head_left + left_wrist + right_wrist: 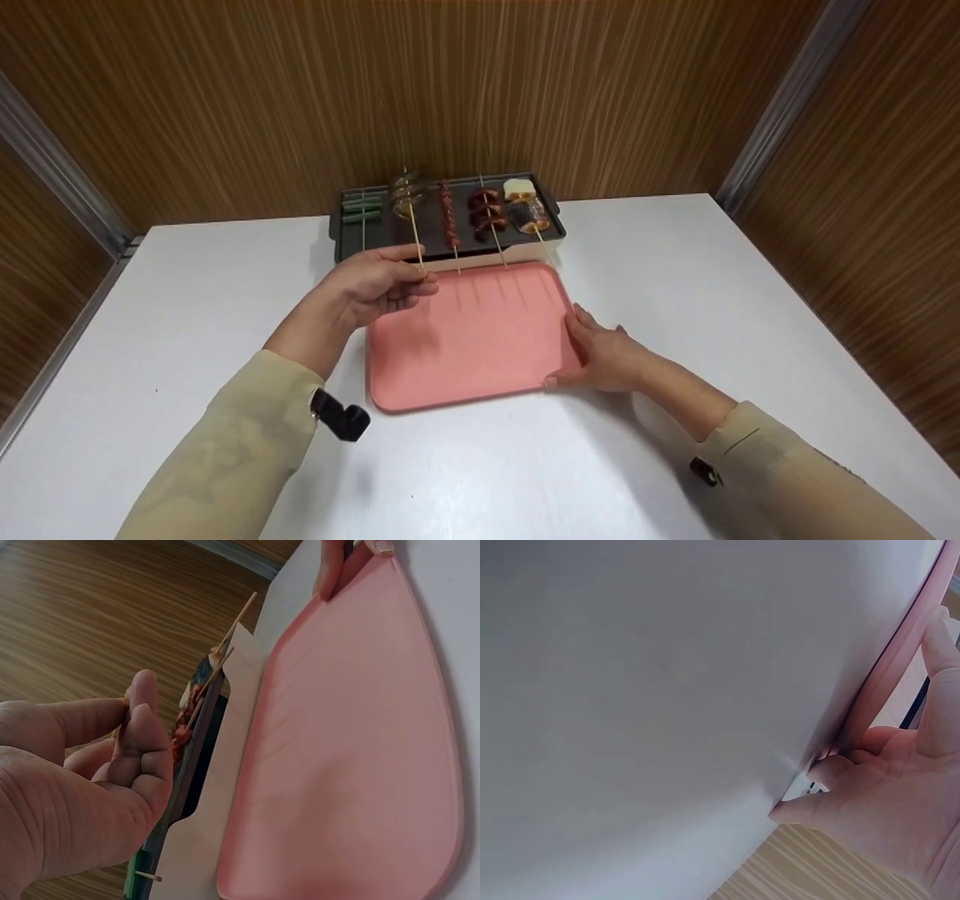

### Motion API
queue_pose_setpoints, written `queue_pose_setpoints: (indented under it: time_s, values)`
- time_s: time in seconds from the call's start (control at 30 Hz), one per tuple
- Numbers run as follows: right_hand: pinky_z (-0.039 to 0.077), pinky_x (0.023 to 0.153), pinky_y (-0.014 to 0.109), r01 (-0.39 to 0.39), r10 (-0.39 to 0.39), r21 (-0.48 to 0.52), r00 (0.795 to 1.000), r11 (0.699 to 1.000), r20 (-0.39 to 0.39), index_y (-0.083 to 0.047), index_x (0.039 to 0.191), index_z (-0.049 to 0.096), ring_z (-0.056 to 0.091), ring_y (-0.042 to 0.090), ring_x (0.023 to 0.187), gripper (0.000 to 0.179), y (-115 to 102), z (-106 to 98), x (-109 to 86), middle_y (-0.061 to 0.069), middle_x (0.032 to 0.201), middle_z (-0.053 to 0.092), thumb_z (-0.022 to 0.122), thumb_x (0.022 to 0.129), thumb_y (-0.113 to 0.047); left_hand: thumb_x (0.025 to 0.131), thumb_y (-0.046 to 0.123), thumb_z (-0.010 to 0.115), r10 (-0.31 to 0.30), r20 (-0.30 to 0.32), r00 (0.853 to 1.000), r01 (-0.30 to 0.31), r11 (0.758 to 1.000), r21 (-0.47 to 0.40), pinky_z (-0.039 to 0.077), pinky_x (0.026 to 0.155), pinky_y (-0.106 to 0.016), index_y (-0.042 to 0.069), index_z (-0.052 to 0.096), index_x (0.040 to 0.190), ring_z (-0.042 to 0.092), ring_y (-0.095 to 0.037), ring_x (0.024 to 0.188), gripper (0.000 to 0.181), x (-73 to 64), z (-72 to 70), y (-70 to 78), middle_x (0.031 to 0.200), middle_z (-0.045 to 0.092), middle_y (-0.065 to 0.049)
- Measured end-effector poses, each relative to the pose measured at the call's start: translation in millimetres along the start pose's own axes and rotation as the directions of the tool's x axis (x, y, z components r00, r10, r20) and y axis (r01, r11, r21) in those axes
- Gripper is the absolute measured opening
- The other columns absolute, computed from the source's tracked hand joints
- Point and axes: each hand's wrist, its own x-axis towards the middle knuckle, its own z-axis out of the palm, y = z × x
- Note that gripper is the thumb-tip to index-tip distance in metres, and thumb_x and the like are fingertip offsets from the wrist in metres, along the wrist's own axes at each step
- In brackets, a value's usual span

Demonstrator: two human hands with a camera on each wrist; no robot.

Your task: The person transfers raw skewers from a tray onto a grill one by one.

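Observation:
My left hand (pixel 379 281) pinches the lower end of a skewer's thin stick (pixel 416 234). The food on that skewer (pixel 405 193) is brownish and blurred, over the dark grill plate (pixel 420 244) in the head view. In the left wrist view, the fingers of my left hand (pixel 97 765) hide most of the stick. My right hand (pixel 607 356) grips a pink rectangular tray (pixel 472 345) at its right side, near the front corner. From the right wrist, its thumb shows on the tray's outer wall (pixel 900 652) with other fingers at the underside.
On the grill lie a skewer of green pieces (pixel 363 216), one of small red chunks (pixel 448 216), one of glossy dark-red pieces (pixel 489 214) and one with white and dark-skinned pieces (pixel 529 214). Their sticks overhang the front edge. A wood-patterned wall (pixel 480 90) stands behind the white table (pixel 675 262).

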Motion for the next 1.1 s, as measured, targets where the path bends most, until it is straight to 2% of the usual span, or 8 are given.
queue_pose_setpoints:
  time_s: [0.27, 0.5, 1.1]
  values:
    - [0.012, 0.121, 0.076, 0.005, -0.005, -0.003, 1.000, 1.000, -0.005, 0.006, 0.167, 0.013, 0.028, 0.048, 0.155, 0.127, -1.1, 0.1, -0.7, 0.026, 0.175, 0.005, 0.076, 0.087, -0.070, 0.108, 0.004, 0.059, -0.049, -0.063, 0.997, 0.050, 0.999, 0.011, 0.057, 0.077, -0.025, 0.013, 0.039, 0.165, 0.076, -0.012, 0.083, 0.061, 17.4, 0.8, 2.2, 0.112, 0.078, -0.009]
    - [0.011, 0.123, 0.074, -0.008, 0.008, -0.005, 1.000, 1.000, 0.003, 0.003, 0.168, 0.012, 0.027, 0.046, 0.155, 0.128, -2.4, 0.8, 0.4, 0.024, 0.175, 0.004, 0.076, 0.086, -0.072, 0.109, 0.005, 0.057, -0.070, -0.094, 0.993, 0.071, 0.997, 0.009, 0.057, 0.076, -0.025, 0.013, 0.038, 0.165, 0.076, -0.012, 0.082, 0.060, 27.2, -0.7, -1.4, 0.100, 0.077, -0.004]
    - [0.010, 0.122, 0.074, -0.003, 0.003, -0.003, 1.000, 1.000, -0.001, 0.004, 0.167, 0.012, 0.025, 0.048, 0.155, 0.129, 1.0, 0.6, -0.4, 0.025, 0.175, 0.003, 0.075, 0.085, -0.073, 0.109, 0.004, 0.056, -0.087, -0.124, 0.989, 0.097, 0.992, 0.077, 0.055, 0.073, -0.024, 0.007, 0.029, 0.168, 0.073, -0.009, 0.079, 0.064, 33.9, -1.5, -8.7, 0.099, 0.073, -0.003]
